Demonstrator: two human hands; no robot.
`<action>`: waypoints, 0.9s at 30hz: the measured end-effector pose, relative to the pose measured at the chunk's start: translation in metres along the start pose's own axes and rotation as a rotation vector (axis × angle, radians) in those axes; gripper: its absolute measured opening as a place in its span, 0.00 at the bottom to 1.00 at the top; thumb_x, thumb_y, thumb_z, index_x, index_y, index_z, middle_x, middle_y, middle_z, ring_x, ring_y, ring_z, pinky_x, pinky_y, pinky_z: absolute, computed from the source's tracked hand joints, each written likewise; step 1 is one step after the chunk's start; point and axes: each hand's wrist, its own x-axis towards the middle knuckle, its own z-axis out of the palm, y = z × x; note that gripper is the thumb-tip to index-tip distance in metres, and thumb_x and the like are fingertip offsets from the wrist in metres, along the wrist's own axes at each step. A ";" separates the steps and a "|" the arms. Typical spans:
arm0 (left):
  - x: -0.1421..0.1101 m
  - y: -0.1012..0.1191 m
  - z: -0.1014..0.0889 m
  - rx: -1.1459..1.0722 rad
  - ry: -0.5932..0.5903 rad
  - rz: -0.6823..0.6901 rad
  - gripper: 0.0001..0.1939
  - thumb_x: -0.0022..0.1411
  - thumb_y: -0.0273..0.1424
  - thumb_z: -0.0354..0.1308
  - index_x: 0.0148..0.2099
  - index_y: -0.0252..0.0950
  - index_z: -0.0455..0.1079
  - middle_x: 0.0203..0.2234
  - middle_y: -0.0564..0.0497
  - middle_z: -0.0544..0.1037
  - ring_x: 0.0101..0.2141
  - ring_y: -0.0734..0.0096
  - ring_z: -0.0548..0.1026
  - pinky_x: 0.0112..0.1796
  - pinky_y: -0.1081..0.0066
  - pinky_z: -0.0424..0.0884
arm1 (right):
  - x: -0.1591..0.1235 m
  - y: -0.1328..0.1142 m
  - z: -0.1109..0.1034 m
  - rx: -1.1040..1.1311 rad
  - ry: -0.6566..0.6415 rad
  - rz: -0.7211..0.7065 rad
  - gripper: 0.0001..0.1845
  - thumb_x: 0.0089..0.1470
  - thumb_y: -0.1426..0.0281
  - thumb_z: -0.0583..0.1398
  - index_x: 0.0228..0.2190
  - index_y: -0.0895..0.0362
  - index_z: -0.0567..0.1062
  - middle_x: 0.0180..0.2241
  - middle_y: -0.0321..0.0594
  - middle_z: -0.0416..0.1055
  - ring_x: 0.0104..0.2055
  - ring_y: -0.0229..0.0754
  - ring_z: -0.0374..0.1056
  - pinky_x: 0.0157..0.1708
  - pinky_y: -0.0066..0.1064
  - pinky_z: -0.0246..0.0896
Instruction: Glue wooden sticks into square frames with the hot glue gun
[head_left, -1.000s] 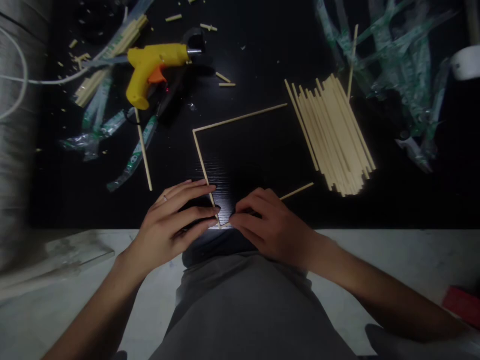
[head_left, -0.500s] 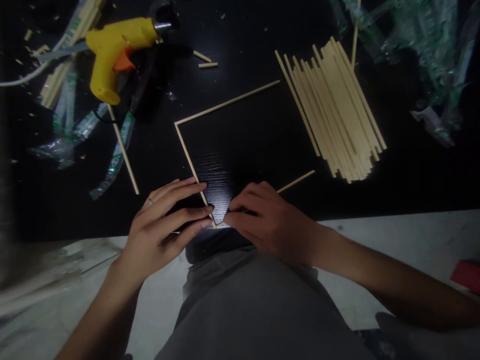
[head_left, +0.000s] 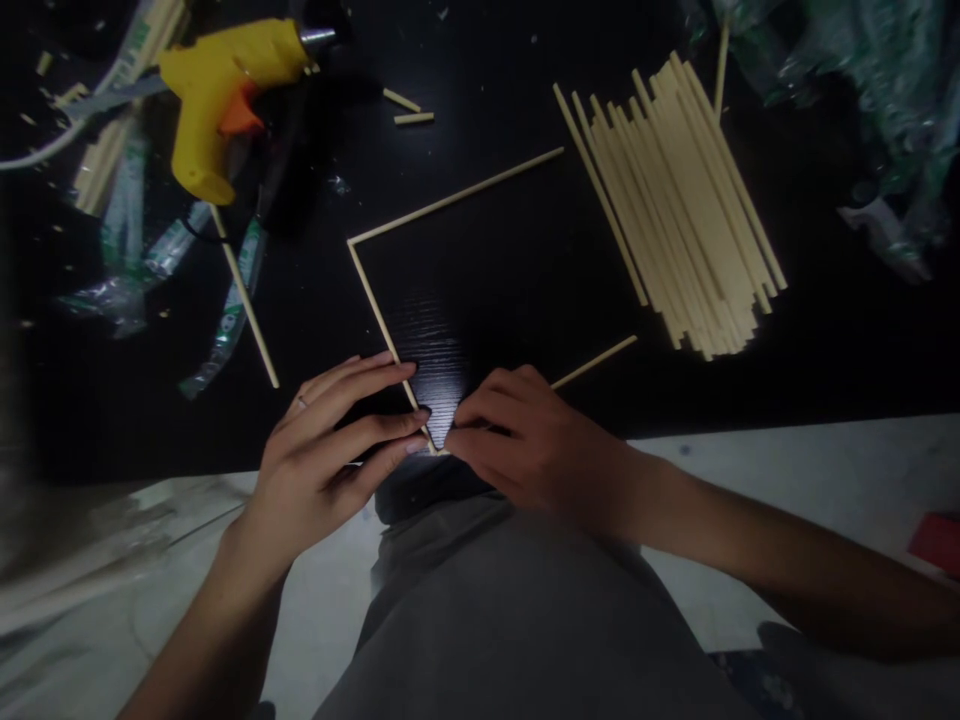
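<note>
Three thin wooden sticks form an open-sided frame on the black table (head_left: 480, 270). Along its left side runs one stick (head_left: 373, 305). My left hand (head_left: 337, 430) lies over that stick's near part, fingers stretched and apart, the tips pressing on it. Closed around the near stick (head_left: 596, 362) is my right hand (head_left: 517, 430), close to the corner where the two sticks meet at the table edge. The far stick (head_left: 457, 197) meets the left one at the upper corner, untouched by either hand. My right fingers hide part of the near stick.
A yellow glue gun (head_left: 225, 95) lies at upper left by bundled sticks and plastic wrappers (head_left: 124, 240). Right of the frame lies a pile of wooden sticks (head_left: 675, 210). Clear plastic packaging (head_left: 862, 90) fills the upper right. Two short stick pieces (head_left: 414, 119) lie beyond the frame.
The view has shifted slightly. Both hands stay at the near corner, and the right hand keeps its grip on the near stick. The sticks keep nearly the same arrangement.
</note>
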 end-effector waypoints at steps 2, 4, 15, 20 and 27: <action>0.000 0.000 0.001 0.001 0.001 0.002 0.14 0.65 0.28 0.70 0.51 0.45 0.77 0.60 0.49 0.78 0.62 0.52 0.76 0.64 0.43 0.71 | 0.001 -0.001 0.002 0.012 -0.005 -0.001 0.12 0.71 0.78 0.56 0.41 0.59 0.80 0.40 0.44 0.77 0.41 0.43 0.66 0.41 0.38 0.57; 0.000 -0.001 0.001 0.000 0.001 0.007 0.15 0.65 0.28 0.70 0.52 0.45 0.77 0.60 0.49 0.78 0.62 0.52 0.75 0.64 0.44 0.71 | 0.001 -0.002 0.002 0.017 -0.004 0.002 0.12 0.72 0.77 0.55 0.41 0.59 0.79 0.39 0.44 0.77 0.41 0.43 0.66 0.41 0.37 0.57; 0.000 0.000 0.000 -0.007 -0.004 0.009 0.14 0.65 0.27 0.70 0.52 0.44 0.77 0.61 0.49 0.77 0.62 0.52 0.75 0.64 0.44 0.70 | 0.002 -0.003 0.001 0.001 0.002 0.002 0.14 0.73 0.76 0.54 0.40 0.61 0.80 0.40 0.45 0.77 0.41 0.43 0.66 0.42 0.37 0.58; 0.000 0.000 0.001 -0.008 -0.001 -0.001 0.14 0.65 0.28 0.70 0.51 0.44 0.77 0.60 0.50 0.77 0.62 0.52 0.75 0.64 0.44 0.70 | 0.001 -0.002 0.003 -0.010 0.018 -0.004 0.14 0.72 0.77 0.54 0.40 0.61 0.80 0.40 0.45 0.78 0.41 0.43 0.65 0.42 0.37 0.57; 0.001 -0.001 0.000 -0.002 0.021 0.032 0.13 0.63 0.27 0.71 0.50 0.40 0.78 0.59 0.46 0.79 0.61 0.51 0.76 0.64 0.46 0.71 | 0.001 -0.001 0.004 -0.003 0.023 -0.013 0.13 0.72 0.77 0.55 0.40 0.61 0.80 0.39 0.45 0.77 0.41 0.43 0.65 0.42 0.37 0.57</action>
